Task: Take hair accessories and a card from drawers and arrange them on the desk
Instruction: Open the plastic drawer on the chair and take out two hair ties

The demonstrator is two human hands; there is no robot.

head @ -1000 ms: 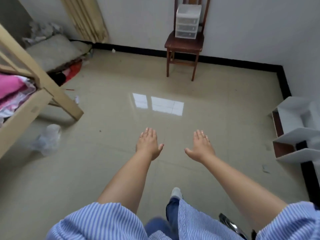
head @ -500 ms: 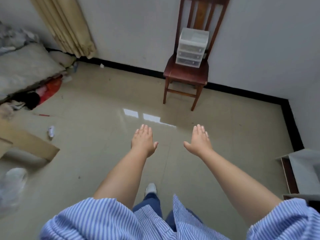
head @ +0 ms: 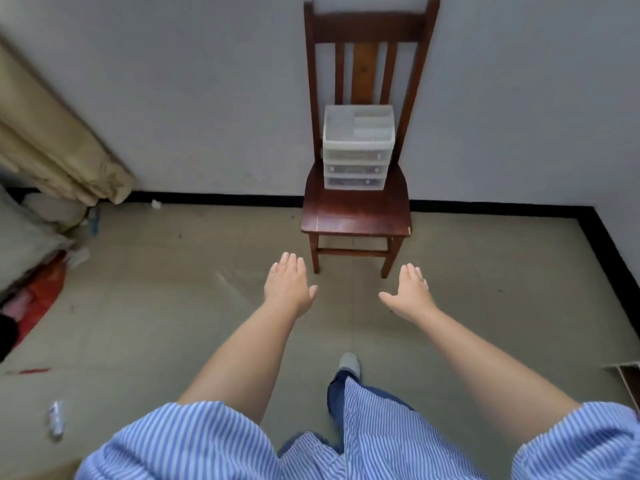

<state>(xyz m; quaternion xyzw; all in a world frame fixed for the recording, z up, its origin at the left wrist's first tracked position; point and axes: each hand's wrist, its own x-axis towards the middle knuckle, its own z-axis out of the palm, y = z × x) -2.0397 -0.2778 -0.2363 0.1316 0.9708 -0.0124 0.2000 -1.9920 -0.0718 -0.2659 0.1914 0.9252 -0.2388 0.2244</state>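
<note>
Clearly the approach step: left hand and right hand, fingers together and empty, reach from centre frame toward the drawer unit on the chair above; next, pulling a drawer.

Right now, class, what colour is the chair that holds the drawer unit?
Dark reddish-brown wood chair, clearest in the head view.

Head-height view down toward chair
</note>
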